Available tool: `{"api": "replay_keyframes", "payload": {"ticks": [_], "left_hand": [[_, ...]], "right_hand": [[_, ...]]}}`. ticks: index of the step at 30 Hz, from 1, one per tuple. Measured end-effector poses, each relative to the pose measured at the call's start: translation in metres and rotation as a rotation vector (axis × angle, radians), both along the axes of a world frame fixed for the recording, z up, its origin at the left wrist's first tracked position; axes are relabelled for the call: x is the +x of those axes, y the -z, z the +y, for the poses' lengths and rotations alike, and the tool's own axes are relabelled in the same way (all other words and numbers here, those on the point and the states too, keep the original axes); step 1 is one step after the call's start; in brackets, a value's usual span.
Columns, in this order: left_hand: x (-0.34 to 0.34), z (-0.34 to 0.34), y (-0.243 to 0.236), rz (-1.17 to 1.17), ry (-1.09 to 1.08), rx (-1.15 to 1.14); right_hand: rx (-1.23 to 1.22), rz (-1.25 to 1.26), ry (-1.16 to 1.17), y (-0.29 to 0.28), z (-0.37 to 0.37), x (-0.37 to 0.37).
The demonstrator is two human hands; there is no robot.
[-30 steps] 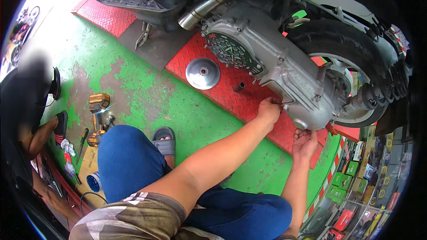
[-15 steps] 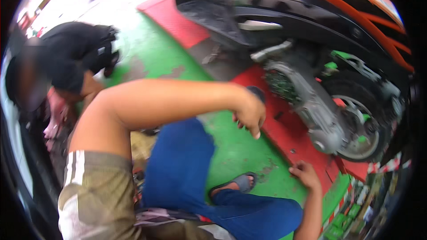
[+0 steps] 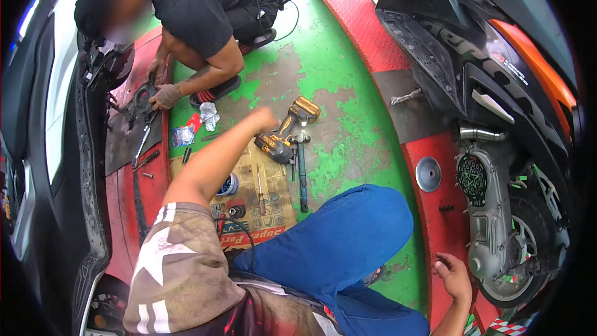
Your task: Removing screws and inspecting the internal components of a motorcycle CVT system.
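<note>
My left hand (image 3: 265, 118), blurred by motion, is over the floor beside a yellow-and-black cordless impact wrench (image 3: 283, 134); whether it touches the tool I cannot tell. A hammer (image 3: 303, 174) with a dark handle lies alongside the wrench. My right hand (image 3: 454, 279) hovers at the edge of the red platform (image 3: 410, 109), fingers loosely bent and apart, with nothing visible in them. On that platform lies a round metal disc (image 3: 428, 174) with a centre hole, next to a small dark cylindrical part (image 3: 446, 208). Beyond it is the scooter's exposed engine case (image 3: 488, 230).
At the upper left a crouching co-worker (image 3: 193, 18) in black handles a dark part (image 3: 142, 102) on another red platform. A flattened cardboard sheet (image 3: 273, 211) holds a screwdriver (image 3: 260, 196) and a blue tub (image 3: 229, 185). Another scooter (image 3: 62, 149) stands left; the orange-and-black one (image 3: 460, 56) stands right.
My left hand has swung from the right platform leftward to the impact wrench. The dark round object by that hand is gone from it; a metal disc now shows on the platform. The view has turned.
</note>
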State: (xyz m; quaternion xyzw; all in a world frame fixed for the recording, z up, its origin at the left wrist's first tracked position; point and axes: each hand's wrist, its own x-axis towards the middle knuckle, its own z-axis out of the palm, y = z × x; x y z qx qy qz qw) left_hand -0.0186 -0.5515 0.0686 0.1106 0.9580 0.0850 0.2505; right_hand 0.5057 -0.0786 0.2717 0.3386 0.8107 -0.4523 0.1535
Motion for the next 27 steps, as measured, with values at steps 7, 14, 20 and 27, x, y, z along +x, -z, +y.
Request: {"api": "replay_keyframes", "payload": {"ticks": [7, 14, 20, 27], "left_hand": [[0.003, 0.042, 0.077, -0.037, -0.122, -0.056], [-0.003, 0.075, 0.125, -0.050, -0.367, -0.078], [-0.007, 0.066, 0.120, -0.022, -0.252, -0.062], [0.018, 0.122, 0.033, -0.697, -0.726, 0.756]], "right_hand": [[0.117, -0.196, -0.102, 0.013, -0.013, -0.008], [0.067, -0.281, -0.111, 0.049, -0.014, 0.001], [0.128, -0.335, -0.340, 0.077, -0.020, -0.029], [0.408, 0.020, -0.576, 0.126, -0.024, -0.114]]}}
